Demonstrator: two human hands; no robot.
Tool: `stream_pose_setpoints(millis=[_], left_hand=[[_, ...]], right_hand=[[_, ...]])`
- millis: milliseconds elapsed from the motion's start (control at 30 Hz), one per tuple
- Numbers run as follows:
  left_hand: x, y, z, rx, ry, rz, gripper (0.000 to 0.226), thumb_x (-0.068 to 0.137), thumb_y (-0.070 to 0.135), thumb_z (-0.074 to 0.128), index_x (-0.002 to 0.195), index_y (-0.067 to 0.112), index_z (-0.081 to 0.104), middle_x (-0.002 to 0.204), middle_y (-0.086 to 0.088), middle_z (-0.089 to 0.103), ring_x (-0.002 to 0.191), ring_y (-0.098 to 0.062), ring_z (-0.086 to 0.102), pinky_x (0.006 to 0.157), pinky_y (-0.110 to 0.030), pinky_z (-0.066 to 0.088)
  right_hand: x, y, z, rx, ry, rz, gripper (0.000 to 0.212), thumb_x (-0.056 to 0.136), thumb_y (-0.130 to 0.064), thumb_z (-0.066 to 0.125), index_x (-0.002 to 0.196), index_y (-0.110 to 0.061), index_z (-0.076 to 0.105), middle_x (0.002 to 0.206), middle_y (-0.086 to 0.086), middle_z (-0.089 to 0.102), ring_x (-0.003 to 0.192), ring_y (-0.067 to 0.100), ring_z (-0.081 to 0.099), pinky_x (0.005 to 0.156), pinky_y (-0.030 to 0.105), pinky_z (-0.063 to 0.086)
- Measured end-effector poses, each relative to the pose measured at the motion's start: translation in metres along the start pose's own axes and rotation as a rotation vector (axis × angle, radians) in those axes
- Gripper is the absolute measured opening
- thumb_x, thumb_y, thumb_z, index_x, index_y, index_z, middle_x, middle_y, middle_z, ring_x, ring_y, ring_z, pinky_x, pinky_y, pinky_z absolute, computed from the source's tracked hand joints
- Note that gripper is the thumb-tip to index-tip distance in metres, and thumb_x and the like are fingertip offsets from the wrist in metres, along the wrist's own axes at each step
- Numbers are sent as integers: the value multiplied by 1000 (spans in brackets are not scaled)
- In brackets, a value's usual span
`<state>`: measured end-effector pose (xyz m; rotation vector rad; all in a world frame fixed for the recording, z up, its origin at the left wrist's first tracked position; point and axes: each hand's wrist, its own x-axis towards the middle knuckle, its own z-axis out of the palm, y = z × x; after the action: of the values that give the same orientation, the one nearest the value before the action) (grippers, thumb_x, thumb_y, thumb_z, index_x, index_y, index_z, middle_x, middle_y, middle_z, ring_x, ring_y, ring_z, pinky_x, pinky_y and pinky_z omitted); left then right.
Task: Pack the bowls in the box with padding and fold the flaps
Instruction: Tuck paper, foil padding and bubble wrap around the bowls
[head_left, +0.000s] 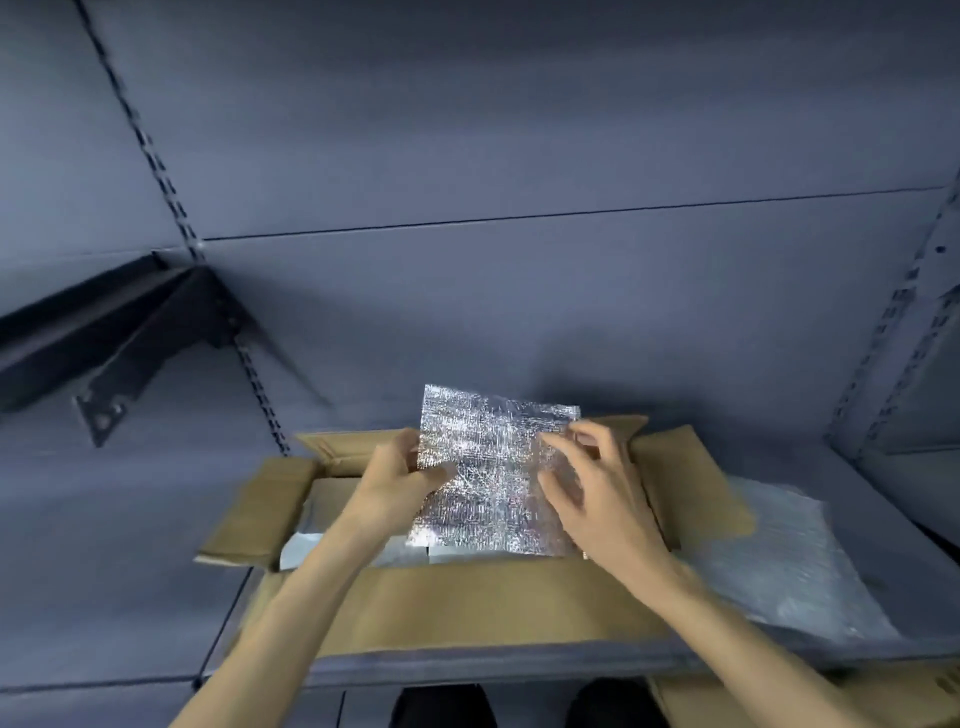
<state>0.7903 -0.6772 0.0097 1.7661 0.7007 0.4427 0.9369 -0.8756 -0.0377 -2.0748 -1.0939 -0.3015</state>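
1 box (467, 608), 1 foil sheet (493, 467), 2 hands, 1 bubble-wrap pc (779, 561).

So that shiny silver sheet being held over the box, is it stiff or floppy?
Probably semi-stiff: the silver sheet stands nearly flat above the open box, though the left hand pinches only one edge. It is likely light, as fingertips seem enough. Its crinkled foil face suggests that it creases easily.

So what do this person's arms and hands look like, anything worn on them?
Both arms are bare right to the bottom edge of the picture: no sleeves show. The left hand and right hand wear no gloves, and I see no watch, ring or bracelet, though the picture is somewhat blurred.
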Motion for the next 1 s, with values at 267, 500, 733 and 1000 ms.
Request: stream_pose_setpoints(millis=[267, 500, 733, 1000], left_hand=[[-1, -38, -15, 196, 71, 29, 61, 79, 10, 81, 125, 15, 41, 106, -3, 67, 88, -16, 67, 65, -22, 51], [-8, -35, -22, 825, 161, 560, 49, 79, 22, 80, 122, 12, 58, 109, -5, 53, 97, -29, 55, 78, -46, 52], [9, -36, -15, 906, -367, 358, 68, 87, 60, 63, 146, 33, 42, 152, 6, 34, 142, -12, 29, 116, -25, 24], [22, -51, -11, 1211, -364, 473, 84, 81, 75, 53, 150, 36, 27, 159, 2, 20, 150, -18, 11, 125, -43, 10]], right_hand=[[15, -3, 30, 212, -202, 252, 41, 95, -12, 67, 132, -28, 64, 112, -5, 47, 82, 15, 61, 92, 42, 54], [12, -4, 31, 151, -181, 235, 28, 93, -14, 71, 120, -21, 71, 110, -8, 45, 88, 8, 59, 90, 30, 51], [11, -8, 34, 53, -175, 251, 13, 94, -15, 70, 106, -21, 73, 106, -4, 46, 80, 10, 55, 75, 22, 46], [34, -9, 8, -413, -511, -124, 52, 86, -56, 68, 132, -33, 63, 139, -8, 42, 126, 17, 33, 109, 46, 35]])
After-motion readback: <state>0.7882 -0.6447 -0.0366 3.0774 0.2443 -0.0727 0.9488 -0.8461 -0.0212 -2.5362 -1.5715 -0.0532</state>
